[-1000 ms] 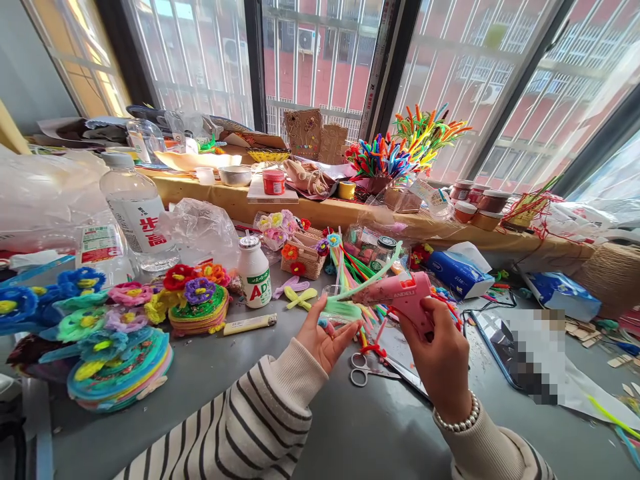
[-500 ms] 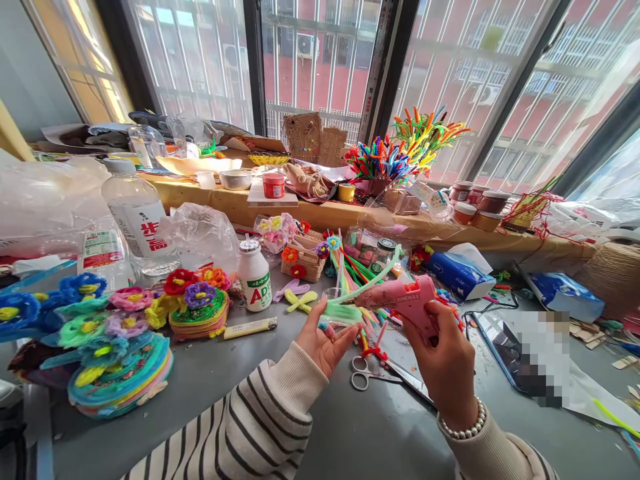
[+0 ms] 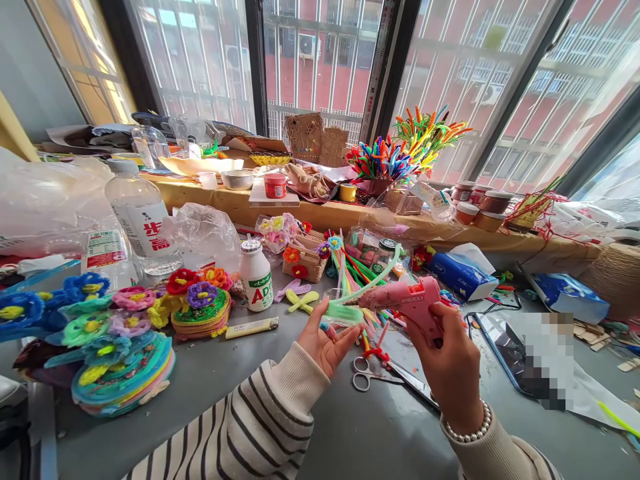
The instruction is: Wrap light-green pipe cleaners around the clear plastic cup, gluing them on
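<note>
My right hand (image 3: 453,360) is wrapped round the handle of a pink glue gun (image 3: 419,301), its nozzle pointing left toward my left hand. My left hand (image 3: 325,347) is closed in a pinch on a long pale green pipe cleaner (image 3: 381,275), which bends up and to the right past the nozzle. Whether the nozzle touches it I cannot tell. Beside the left fingertips is a pale green fuzzy piece (image 3: 345,313), partly covered by the fingers. Below and between the hands, scissors (image 3: 364,375) lie on the grey table, their blades partly hidden by my right hand.
Pipe-cleaner flower pieces (image 3: 123,373) stand at left. A white bottle (image 3: 256,277), a lighter (image 3: 251,327) and a yellow pipe-cleaner shape (image 3: 303,301) lie nearer the middle. At right are a phone (image 3: 505,360), blue tissue packs (image 3: 463,273) and a twine spool (image 3: 617,270).
The glue gun and my right hand have shifted slightly to the right. My left hand keeps its pinch in almost the same place.
</note>
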`<state>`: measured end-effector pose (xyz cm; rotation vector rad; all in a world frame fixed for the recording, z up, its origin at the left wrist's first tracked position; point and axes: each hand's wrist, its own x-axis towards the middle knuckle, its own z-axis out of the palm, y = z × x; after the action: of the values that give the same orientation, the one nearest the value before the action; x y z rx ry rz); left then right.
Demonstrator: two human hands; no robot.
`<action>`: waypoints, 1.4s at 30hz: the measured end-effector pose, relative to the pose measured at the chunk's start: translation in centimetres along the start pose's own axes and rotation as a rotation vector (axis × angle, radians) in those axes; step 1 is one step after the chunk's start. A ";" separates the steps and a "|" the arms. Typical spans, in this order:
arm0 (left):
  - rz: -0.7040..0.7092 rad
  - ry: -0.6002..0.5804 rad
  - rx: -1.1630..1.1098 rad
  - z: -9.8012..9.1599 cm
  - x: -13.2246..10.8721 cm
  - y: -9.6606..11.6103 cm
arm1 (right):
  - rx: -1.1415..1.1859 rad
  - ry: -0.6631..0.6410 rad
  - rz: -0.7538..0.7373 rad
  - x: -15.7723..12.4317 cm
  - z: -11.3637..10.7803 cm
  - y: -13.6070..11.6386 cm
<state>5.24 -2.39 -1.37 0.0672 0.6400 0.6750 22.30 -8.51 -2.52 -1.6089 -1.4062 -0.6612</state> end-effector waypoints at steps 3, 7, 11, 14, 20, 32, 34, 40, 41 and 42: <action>0.000 0.000 0.002 -0.1 0.1 -0.1 | -0.010 -0.011 0.048 0.0 0.1 -0.1; 0.020 0.008 0.001 -0.1 0.1 -0.2 | -0.035 -0.020 0.073 0.0 0.3 -0.2; 0.028 0.007 0.019 0.0 0.1 -0.3 | -0.038 -0.021 0.078 0.0 0.4 -0.4; 0.039 0.026 0.039 0.2 0.0 -0.4 | -0.042 -0.036 0.078 -0.1 0.4 -0.3; 0.085 0.047 0.064 0.6 -0.2 -0.5 | -0.040 -0.023 0.037 -0.4 0.5 0.1; 0.027 0.010 0.030 0.1 0.1 -0.3 | -0.049 0.023 -0.072 -0.3 0.4 0.4; 0.032 0.026 0.033 0.3 0.0 -0.3 | -0.054 0.028 -0.091 -0.3 0.4 0.4; 0.024 0.001 0.030 0.1 0.1 -0.3 | -0.064 0.031 -0.103 -0.3 0.3 0.3; 0.024 0.000 0.029 0.0 0.1 -0.3 | -0.072 0.037 -0.108 -0.3 0.2 0.3; 0.023 -0.001 0.028 -0.1 0.1 -0.3 | -0.080 0.042 -0.115 -0.4 0.1 0.3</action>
<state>5.43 -2.55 -1.62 0.1012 0.6482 0.6877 22.52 -8.59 -2.95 -1.5751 -1.4658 -0.8239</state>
